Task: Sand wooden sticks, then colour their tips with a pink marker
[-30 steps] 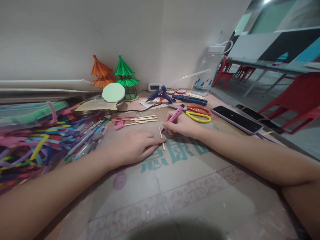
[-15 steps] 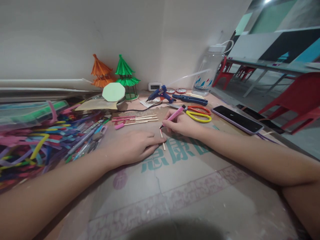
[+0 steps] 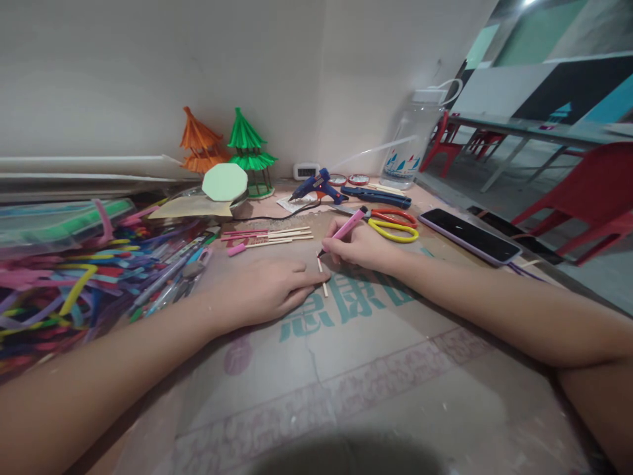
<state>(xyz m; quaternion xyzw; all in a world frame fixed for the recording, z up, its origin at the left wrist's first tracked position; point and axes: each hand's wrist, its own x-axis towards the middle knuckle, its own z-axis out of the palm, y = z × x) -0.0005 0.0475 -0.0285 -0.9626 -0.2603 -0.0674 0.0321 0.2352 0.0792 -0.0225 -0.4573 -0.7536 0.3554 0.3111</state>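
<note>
My left hand (image 3: 270, 285) lies flat on the work surface, its fingers stretched out. Its index fingertip rests on a thin wooden stick (image 3: 325, 288), pinning it down. A pink marker (image 3: 349, 226) is pinched in my right hand (image 3: 359, 249), and its dark tip touches or nearly touches the far end of that stick, where a reddish mark shows. Beyond my left hand lies the marker's pink cap (image 3: 236, 250). Next to the cap is a row of sticks (image 3: 289, 234), several of them partly coloured pink.
Scissors (image 3: 393, 227), a utility knife (image 3: 378, 196) and a blue glue gun (image 3: 316, 187) lie past my right hand. A phone (image 3: 469, 235) is at right. Pipe cleaners (image 3: 74, 290) pile up at left. Orange (image 3: 200, 142) and green (image 3: 250, 145) pagoda models and a bottle (image 3: 410, 142) stand behind.
The marker and my right hand have shifted very slightly along the stick's end. My left hand and the stick stay almost in place.
</note>
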